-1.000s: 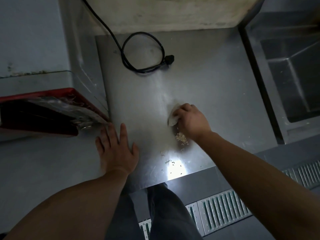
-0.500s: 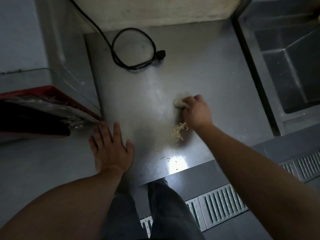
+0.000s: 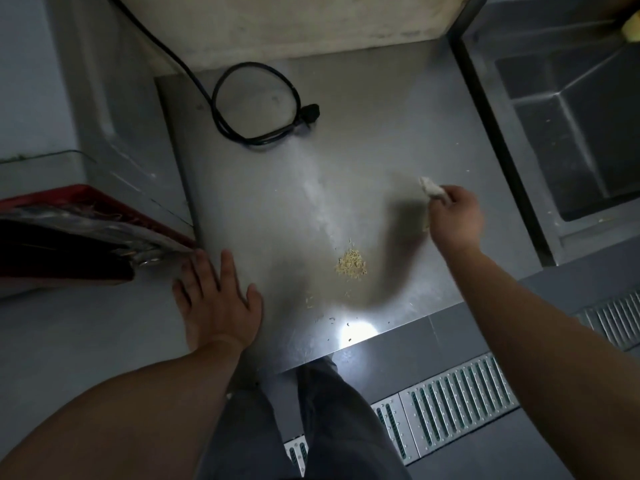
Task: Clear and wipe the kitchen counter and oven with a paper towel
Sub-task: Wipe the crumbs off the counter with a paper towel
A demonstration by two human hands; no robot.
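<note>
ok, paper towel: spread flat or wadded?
Wadded. The paper towel is a small crumpled lump pinched in the right hand, not spread on the counter.

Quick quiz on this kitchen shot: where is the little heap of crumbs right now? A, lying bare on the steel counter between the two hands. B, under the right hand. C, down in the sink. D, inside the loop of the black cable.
A: the crumb pile lies uncovered on the steel counter, between the flat left hand and the right hand, which grips the paper towel off to the side.
</note>
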